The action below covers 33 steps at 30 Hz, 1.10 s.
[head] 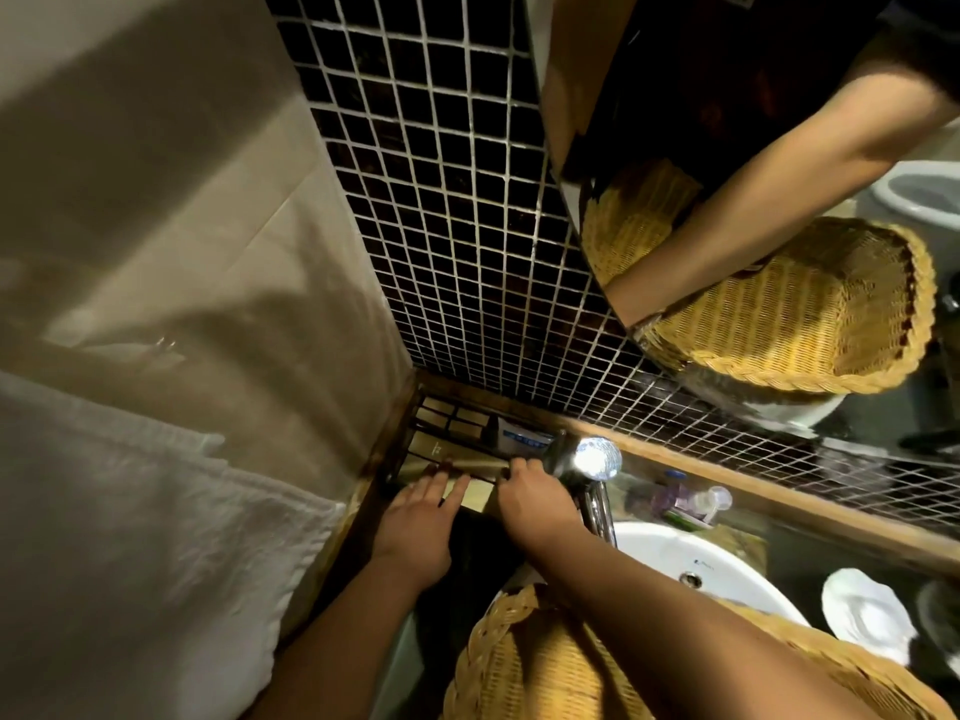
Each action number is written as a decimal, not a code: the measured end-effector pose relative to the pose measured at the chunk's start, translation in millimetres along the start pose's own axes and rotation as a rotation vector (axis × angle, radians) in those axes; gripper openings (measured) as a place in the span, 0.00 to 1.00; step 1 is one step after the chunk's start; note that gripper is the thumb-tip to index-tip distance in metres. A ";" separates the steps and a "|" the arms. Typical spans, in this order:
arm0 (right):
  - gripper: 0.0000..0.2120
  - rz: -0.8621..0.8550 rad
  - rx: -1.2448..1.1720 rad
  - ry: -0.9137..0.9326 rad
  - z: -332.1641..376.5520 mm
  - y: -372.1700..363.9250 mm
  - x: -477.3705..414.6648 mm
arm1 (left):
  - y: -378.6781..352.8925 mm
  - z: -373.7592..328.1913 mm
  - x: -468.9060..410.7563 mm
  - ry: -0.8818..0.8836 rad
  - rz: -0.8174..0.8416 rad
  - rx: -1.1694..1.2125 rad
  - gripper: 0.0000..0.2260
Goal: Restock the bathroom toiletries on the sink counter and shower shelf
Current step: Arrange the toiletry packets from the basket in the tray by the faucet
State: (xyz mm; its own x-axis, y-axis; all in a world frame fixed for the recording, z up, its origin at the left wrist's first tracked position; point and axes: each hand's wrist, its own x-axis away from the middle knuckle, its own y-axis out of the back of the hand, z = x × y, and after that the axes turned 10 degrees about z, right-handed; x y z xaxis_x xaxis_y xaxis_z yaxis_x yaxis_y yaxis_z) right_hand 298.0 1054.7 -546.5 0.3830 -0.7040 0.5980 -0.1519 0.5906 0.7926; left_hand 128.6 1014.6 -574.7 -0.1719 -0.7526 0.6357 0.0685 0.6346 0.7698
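A dark wooden tray point(410, 413) sits in the counter corner and holds several small beige toiletry boxes point(465, 426) and a blue and white packet point(522, 439). A long beige box point(470, 464) lies across the tray's front. My left hand point(418, 517) rests on the front of the tray with straight fingers, their tips touching this long box. My right hand point(530, 498) curls its fingers over the box's right end. A wicker basket point(540, 662) hangs at my right forearm; its contents are hidden.
A chrome faucet point(592, 462) stands right beside my right hand, above the white sink point(675, 558). Small bottles point(693, 504) stand behind the basin. A white towel point(130, 511) hangs at the left. The mirror point(779, 304) reflects my arm and basket. A white dish point(865, 615) sits at the right.
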 end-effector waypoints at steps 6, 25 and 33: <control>0.17 0.019 0.029 0.009 4.8 -6.1 1.1 | 2.2 -7.5 -3.0 0.024 0.003 -0.021 0.40; 0.19 0.077 0.264 0.102 3.5 11.5 5.2 | 21.8 -2.0 -6.7 0.022 0.019 -0.077 0.39; 0.23 0.020 0.165 0.110 -8.6 50.6 64.3 | 57.6 -22.9 40.5 0.080 -0.098 -0.055 0.34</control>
State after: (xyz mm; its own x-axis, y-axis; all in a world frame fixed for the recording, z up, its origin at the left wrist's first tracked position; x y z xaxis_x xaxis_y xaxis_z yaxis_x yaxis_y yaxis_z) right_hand 322.8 1042.7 -469.0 0.4747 -0.6399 0.6044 -0.3044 0.5249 0.7949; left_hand 148.1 1016.6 -503.3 -0.1011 -0.8236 0.5581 0.1093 0.5484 0.8291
